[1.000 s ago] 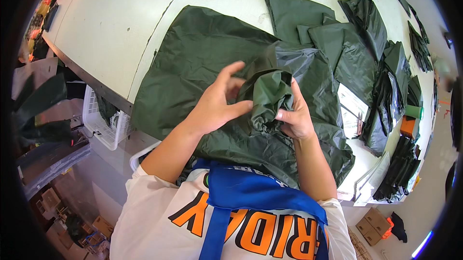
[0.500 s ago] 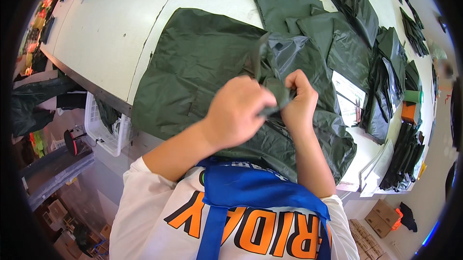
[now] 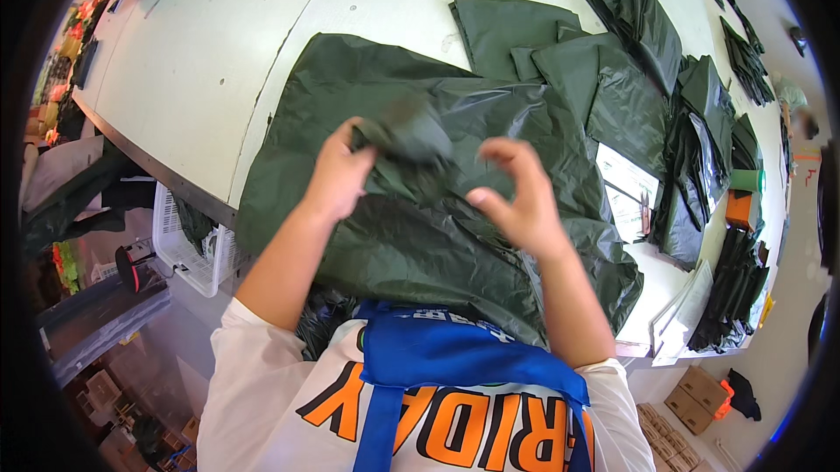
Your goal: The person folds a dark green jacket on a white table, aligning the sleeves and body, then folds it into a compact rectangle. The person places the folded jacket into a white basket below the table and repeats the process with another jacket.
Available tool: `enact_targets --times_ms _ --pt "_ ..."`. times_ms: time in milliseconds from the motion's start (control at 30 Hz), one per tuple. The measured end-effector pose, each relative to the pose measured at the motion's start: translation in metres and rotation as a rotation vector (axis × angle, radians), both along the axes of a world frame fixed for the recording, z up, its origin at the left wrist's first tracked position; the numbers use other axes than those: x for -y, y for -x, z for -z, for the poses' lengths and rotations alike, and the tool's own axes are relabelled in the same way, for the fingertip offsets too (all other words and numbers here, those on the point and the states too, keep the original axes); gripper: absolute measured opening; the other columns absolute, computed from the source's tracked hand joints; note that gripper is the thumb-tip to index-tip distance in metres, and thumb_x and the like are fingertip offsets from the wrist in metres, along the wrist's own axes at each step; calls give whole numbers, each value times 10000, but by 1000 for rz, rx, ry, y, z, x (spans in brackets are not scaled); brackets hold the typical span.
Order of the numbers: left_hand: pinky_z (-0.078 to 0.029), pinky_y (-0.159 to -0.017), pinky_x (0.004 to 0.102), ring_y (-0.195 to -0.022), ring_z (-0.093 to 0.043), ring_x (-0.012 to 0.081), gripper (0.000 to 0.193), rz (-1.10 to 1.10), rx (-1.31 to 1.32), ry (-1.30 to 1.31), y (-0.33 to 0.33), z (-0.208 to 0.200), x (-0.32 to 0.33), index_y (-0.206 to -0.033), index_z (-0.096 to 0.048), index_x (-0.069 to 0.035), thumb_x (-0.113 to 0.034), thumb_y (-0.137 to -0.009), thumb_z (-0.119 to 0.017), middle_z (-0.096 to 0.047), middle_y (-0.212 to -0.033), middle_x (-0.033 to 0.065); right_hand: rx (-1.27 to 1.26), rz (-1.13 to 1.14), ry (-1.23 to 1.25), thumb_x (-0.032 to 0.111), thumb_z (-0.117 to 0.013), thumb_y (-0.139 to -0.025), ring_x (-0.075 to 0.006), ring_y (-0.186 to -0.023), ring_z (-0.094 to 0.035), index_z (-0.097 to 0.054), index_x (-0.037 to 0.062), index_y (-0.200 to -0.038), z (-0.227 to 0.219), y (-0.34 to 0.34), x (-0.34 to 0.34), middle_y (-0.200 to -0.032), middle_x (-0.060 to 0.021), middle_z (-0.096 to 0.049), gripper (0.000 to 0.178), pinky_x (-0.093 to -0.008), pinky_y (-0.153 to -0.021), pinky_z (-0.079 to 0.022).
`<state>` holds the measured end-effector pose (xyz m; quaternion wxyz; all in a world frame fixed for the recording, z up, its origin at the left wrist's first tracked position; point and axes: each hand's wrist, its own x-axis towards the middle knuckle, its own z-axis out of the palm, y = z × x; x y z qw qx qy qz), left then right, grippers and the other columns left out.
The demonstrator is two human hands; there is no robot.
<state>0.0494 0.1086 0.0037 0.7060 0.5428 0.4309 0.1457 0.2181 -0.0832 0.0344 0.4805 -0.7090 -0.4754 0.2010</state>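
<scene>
A large piece of dark green, shiny coated fabric (image 3: pixel 367 236) lies spread and creased in front of me, its near edge against my blue apron (image 3: pixel 464 349). My left hand (image 3: pixel 339 176) pinches a bunched, raised part of this fabric (image 3: pixel 411 135), which motion smears. To its right, my right hand (image 3: pixel 522 196) hovers above the fabric with thumb and fingers apart, holding nothing. What kind of garment or article the fabric belongs to is not clear.
Folded dark green pieces (image 3: pixel 516 30) lie at the far right of the white table (image 3: pixel 201 52). Beside them are a printed sheet (image 3: pixel 617 188) with small snips (image 3: pixel 645 214), and a green spool (image 3: pixel 746 180). A white plastic basket (image 3: pixel 197 262) stands below the table's left edge.
Both hands were together on the bunched fabric. Now my left hand has moved left with it, while my right hand has let go and opened. The raised part has swung leftward.
</scene>
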Motion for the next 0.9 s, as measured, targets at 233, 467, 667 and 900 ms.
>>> enact_targets --times_ms 233,467,667,900 --pt "-438 -521 371 -739 -600 198 309 336 -741 -234 14 36 -136 -1142 -578 -87 -150 -842 -614 -653 -922 98 123 512 283 284 -620 -876 -333 -1253 -424 -310 10 -1408 94 -157 34 -1340 -166 -492 674 -384 -1059 -299" --pt "-484 -820 440 -978 -599 402 327 583 -796 -925 8 79 -183 -1037 -579 8 -187 -789 -665 -632 -991 256 -68 -187 443 187 -637 -824 -197 -980 -532 -668 29 -897 17 -146 11 -898 -72 -613 177 -308 -893 -393" --pt "-487 -831 391 -1009 -612 317 348 578 -587 -361 10 58 -225 -1084 -598 -24 -248 -821 -648 -631 -1127 163 705 -220 639 305 -654 -810 -297 -897 -535 -647 40 -775 -7 -117 22 -843 -95 -622 268 -401 -846 -416" --pt "-471 -836 344 -923 -593 188 526 260 -624 -210 -58 43 -240 -1258 -517 -33 -387 -874 -575 -618 -1023 103 696 -201 547 274 -676 -788 -295 -861 -525 -620 60 -751 6 -87 21 -739 -83 -555 225 -402 -765 -452"
